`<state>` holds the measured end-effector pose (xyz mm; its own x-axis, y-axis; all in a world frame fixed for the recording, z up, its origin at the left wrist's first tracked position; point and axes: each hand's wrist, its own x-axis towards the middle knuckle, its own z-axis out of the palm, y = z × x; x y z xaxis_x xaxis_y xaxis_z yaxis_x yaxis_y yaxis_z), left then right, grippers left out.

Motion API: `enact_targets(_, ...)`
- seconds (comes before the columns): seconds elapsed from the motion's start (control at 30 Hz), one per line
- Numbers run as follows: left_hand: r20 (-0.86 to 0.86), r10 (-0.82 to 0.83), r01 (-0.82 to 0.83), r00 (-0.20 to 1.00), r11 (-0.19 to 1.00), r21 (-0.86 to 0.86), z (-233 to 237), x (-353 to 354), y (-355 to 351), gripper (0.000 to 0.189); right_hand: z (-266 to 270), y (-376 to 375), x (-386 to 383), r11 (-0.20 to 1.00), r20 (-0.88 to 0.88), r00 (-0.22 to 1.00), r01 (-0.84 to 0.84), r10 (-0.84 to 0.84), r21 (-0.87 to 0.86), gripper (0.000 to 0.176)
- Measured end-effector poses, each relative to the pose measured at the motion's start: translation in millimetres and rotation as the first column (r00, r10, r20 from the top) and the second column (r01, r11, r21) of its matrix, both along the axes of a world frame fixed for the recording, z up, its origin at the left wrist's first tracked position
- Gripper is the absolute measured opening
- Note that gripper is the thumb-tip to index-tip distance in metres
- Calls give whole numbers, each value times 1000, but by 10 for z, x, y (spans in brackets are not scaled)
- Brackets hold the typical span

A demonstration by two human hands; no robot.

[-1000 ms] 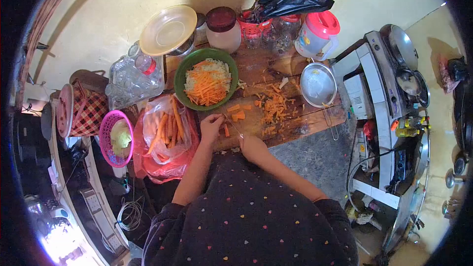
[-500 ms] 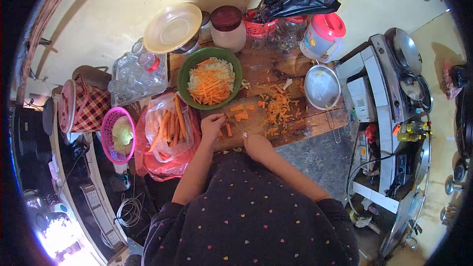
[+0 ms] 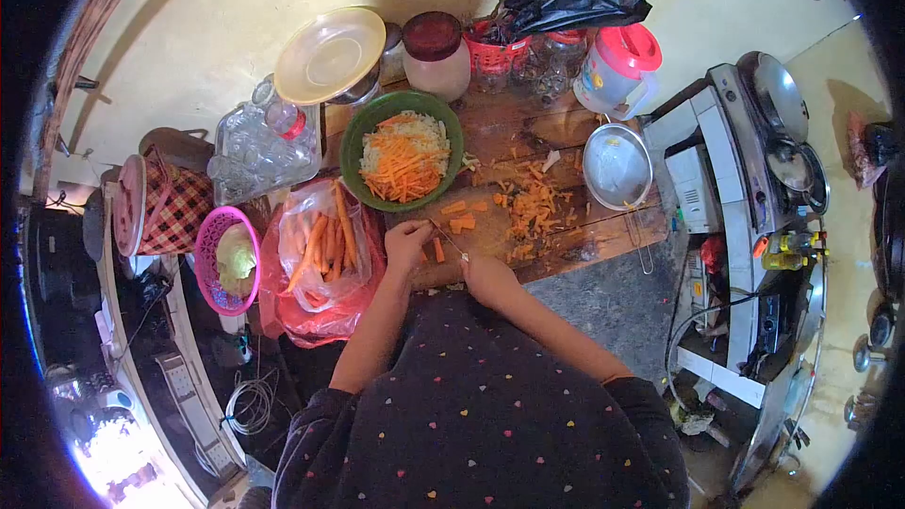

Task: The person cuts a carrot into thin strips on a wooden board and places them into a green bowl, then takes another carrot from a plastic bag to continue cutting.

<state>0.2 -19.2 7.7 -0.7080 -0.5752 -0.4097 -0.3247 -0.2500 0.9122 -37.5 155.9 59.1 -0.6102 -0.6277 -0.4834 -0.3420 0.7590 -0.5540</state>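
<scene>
At the near edge of the wooden table (image 3: 575,250), my right hand (image 3: 488,279) is closed round a knife (image 3: 451,240) whose thin blade points up and left. The fingers of my left hand (image 3: 407,243) are pinched together at the blade's tip; what they hold is too small to make out. Cut carrot pieces (image 3: 459,223) lie just beyond the blade. Orange peelings (image 3: 535,210) are scattered to the right. Behind my left hand stands a green bowl (image 3: 349,165) with shredded carrot over pale shreds.
Left of my hands, whole carrots (image 3: 330,243) fill a plastic bag (image 3: 311,316) beside a pink basket (image 3: 203,254). A metal strainer (image 3: 617,167) sits at the right, a pitcher (image 3: 603,75) and a lidded jar (image 3: 436,61) at the back. A stove (image 3: 740,141) stands far right.
My right hand has shifted slightly left and the knife's angle has changed a little. My left hand stays almost in place, still pinched.
</scene>
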Motion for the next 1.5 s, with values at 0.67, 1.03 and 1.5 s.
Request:
enact_targets(0.67,91,-11,9,996,1000,23,32,11,12,13,-82,-122,4,991,41,994,109,-105,-81,37)
enact_targets(1.03,-17,14,-12,1000,993,117,72,-23,25,14,-226,-149,12,987,70,985,161,-158,-32,34)
enact_targets(1.5,-48,37,-27,998,983,184,4,12,12,15,-412,-190,36,984,54,984,172,-169,-43,39)
